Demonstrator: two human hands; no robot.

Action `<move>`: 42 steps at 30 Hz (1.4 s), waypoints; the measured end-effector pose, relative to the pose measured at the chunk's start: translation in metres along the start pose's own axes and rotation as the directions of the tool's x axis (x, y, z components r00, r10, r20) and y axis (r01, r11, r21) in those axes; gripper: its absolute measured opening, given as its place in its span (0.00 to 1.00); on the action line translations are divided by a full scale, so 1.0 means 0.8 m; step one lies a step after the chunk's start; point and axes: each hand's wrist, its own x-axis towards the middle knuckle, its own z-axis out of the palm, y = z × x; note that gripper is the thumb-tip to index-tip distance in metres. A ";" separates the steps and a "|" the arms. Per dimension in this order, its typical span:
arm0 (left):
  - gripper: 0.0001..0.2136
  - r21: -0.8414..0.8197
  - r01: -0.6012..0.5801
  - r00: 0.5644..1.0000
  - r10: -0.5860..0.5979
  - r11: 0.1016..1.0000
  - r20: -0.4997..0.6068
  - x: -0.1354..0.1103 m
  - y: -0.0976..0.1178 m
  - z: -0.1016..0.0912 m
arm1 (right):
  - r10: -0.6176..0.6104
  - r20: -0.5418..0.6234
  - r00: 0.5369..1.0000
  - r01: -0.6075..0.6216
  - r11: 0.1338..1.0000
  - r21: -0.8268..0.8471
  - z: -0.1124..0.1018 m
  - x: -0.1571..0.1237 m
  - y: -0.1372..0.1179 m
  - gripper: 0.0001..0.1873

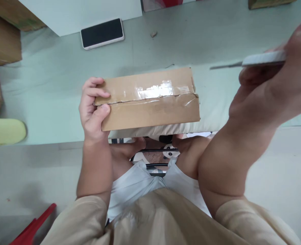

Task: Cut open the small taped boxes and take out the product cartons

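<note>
A long brown cardboard box [150, 112] is tilted up over the table's near edge, its seam facing me. Shiny clear tape [155, 90] lies across the seam, which looks slit along its length. My left hand [94, 107] grips the box's left end, thumb below the seam and fingers above it. Off to the upper right, apart from the box, my right hand [270, 78] is closed around a utility knife [263, 59] with a white handle. Its thin blade points left, slightly blurred.
A phone [103, 34] with a dark screen lies on the green-covered table [50, 85], against a white box or panel [94, 12]. Cardboard boxes [2, 37] stand at the left, above a yellow-green rounded object [4, 132]. A red object [35, 224] is on the floor, lower left.
</note>
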 end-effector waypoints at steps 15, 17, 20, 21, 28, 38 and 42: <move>0.16 -0.252 0.031 0.880 -0.146 0.967 -0.452 0.009 0.023 0.006 | 0.242 0.346 0.907 0.089 0.693 -0.716 -0.015 -0.008 0.140 0.11; 0.17 -0.186 0.086 0.926 -0.148 0.979 -0.348 0.007 0.014 -0.006 | 0.235 0.369 0.899 0.124 0.671 -0.731 -0.016 -0.010 0.147 0.16; 0.16 -0.103 0.088 0.973 -0.107 0.991 -0.204 0.003 0.002 -0.019 | 0.264 0.371 0.890 0.101 0.680 -0.726 -0.017 -0.010 0.148 0.21; 0.16 -0.072 0.077 0.980 -0.088 0.994 -0.178 0.002 -0.001 -0.022 | 0.259 0.360 0.896 0.085 0.697 -0.712 -0.017 -0.010 0.145 0.20; 0.13 0.082 0.009 0.999 -0.006 0.997 -0.034 0.008 -0.007 -0.029 | -0.019 0.250 0.968 0.127 0.898 -0.422 0.002 -0.026 0.091 0.11; 0.27 0.176 -0.113 0.935 0.045 0.978 0.352 -0.006 0.001 -0.029 | -0.154 0.371 0.916 0.115 0.985 0.126 0.023 -0.064 0.067 0.33; 0.30 0.151 -0.232 0.946 0.186 0.961 0.267 -0.005 -0.005 -0.035 | -0.240 0.497 0.834 0.227 0.970 0.087 0.026 -0.065 0.065 0.40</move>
